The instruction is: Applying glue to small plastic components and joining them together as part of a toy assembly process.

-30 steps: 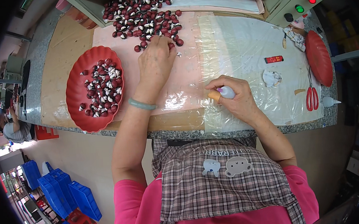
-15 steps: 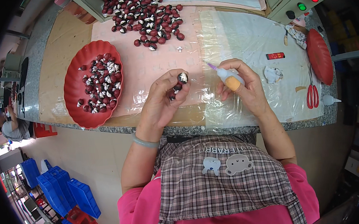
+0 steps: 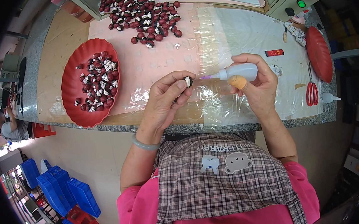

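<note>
My left hand (image 3: 162, 97) pinches a small black-and-white ball (image 3: 188, 82) between thumb and fingertips. A bit of another dark piece shows under the fingers, mostly hidden. My right hand (image 3: 261, 85) is closed round a translucent squeeze bottle (image 3: 245, 71) lying nearly level, an orange cover on the thumb. Its thin purple nozzle (image 3: 205, 77) points left, its tip at or just beside the ball; whether they touch I cannot tell. To the left, a red scalloped dish (image 3: 70, 80) holds many dark red, black and white balls. More such balls (image 3: 152, 24) are spread at the back.
A tiny white piece (image 3: 177, 46) lies on the pink sheet. On the right are a small red packet (image 3: 274, 53), red-handled scissors (image 3: 312, 93), a second squeeze bottle (image 3: 330, 97) and another red dish (image 3: 319, 56). A grey box with lit buttons (image 3: 301, 3) stands behind.
My right hand has swung the bottle from slanted to nearly level and brought its nozzle to the ball. The left hand has turned the ball, and its fingers now cover the other pieces.
</note>
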The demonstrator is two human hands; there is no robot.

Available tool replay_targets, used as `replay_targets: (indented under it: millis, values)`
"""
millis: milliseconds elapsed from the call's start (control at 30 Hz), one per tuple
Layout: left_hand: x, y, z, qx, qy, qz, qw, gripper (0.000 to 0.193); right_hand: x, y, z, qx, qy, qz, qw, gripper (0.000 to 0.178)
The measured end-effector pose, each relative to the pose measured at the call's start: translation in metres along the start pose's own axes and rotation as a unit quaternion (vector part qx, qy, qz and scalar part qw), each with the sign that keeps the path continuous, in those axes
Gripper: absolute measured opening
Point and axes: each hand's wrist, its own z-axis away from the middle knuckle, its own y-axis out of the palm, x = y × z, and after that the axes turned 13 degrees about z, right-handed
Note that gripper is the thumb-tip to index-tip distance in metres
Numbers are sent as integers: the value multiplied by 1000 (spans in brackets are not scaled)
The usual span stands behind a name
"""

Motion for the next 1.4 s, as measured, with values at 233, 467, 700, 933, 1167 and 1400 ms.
replay_targets:
  millis: [233, 467, 700, 933, 1167, 1400]
  values:
    - [3, -4, -1, -16, 2, -8, 1000, 20, 9, 2, 4, -33, -119, 190, 974, 46]
    - [4, -4, 0, -24, -8, -6, 1000, 18, 7, 6, 4, -41, -153, 242, 957, 48]
    - [5, -6, 1, -21, -12, -8, 1000, 19, 9, 8, 4, -34, -162, 275, 947, 51]
    - [5, -6, 1, -21, -19, -5, 1000, 19, 10, 9, 0, -28, -233, 325, 916, 50]
    - [5, -9, 1, -28, -17, -5, 999, 18, 12, 10, -2, -30, -281, 343, 896, 47]
    - [-1, -18, 6, -21, 0, 3, 1000, 18, -9, -2, -8, 32, -78, 101, 991, 33]
